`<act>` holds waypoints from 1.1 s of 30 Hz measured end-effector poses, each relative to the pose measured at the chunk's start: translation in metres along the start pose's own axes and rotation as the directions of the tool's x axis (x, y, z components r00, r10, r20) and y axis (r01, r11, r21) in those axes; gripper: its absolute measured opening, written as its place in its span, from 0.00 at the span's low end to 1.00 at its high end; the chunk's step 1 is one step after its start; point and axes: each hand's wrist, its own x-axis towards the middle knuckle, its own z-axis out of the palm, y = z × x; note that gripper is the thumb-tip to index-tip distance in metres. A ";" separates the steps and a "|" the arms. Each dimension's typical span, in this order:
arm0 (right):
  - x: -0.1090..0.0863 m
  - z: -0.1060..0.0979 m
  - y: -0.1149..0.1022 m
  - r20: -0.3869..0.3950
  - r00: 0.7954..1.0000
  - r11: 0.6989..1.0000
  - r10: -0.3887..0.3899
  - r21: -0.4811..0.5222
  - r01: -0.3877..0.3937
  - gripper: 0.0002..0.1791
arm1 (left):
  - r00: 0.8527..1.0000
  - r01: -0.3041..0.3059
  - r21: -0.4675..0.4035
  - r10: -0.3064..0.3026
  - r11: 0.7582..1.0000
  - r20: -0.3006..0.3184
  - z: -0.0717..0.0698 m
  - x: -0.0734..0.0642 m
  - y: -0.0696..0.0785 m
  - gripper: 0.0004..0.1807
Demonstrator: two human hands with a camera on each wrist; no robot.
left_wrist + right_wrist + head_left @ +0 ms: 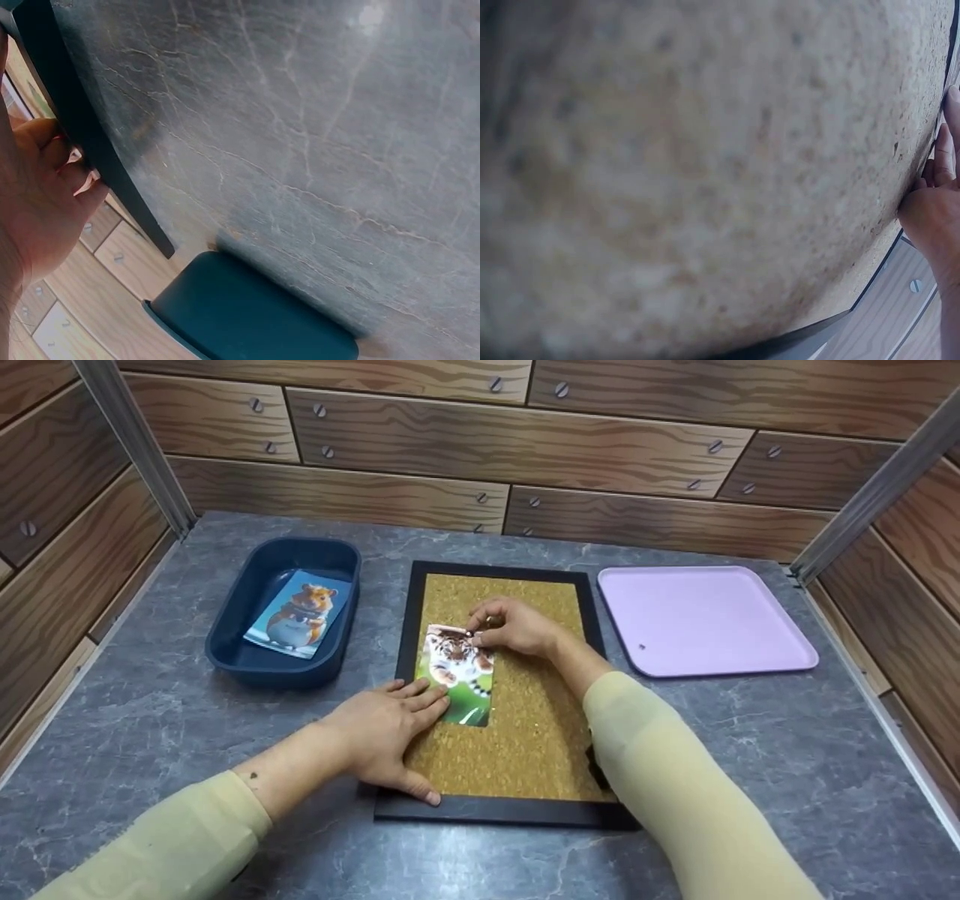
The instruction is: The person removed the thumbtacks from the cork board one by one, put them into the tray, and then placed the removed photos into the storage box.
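A picture card of a tiger cub (461, 675) lies on the left half of a black-framed cork board (540, 720). My left hand (382, 731) is spread, its fingertips resting on the card's lower left edge and its thumb on the frame's bottom bar. At the card's top right, the thumb and forefinger of my right hand (520, 628) pinch a tiny push pin (470, 634), mostly covered by the fingertips. In the left wrist view, the left hand (49, 191) reaches over the frame's side (82, 124). The right hand (934, 202) is low over the cork in the right wrist view.
Left of the board stands a dark blue tub (281, 679) holding a hamster picture card (300, 615). To the right lies a lilac tray (712, 619) with one small pin (642, 646) near its left edge. Wood-patterned panels (405, 435) close off the grey marbled table's back and sides.
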 end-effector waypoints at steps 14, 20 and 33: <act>-0.002 0.001 0.001 0.009 1.000 1.000 -0.014 0.014 0.014 0.07 | 1.000 0.000 -0.005 0.000 1.000 0.002 0.001 -0.001 0.001 0.70; -0.003 0.001 0.001 0.010 1.000 1.000 -0.012 0.024 0.012 0.06 | 1.000 -0.006 -0.001 0.006 1.000 -0.014 0.001 -0.001 0.002 0.70; -0.003 -0.002 0.000 0.007 1.000 0.998 0.001 0.055 -0.002 0.08 | 0.998 -0.033 0.027 0.034 0.999 -0.056 0.002 0.002 0.000 0.59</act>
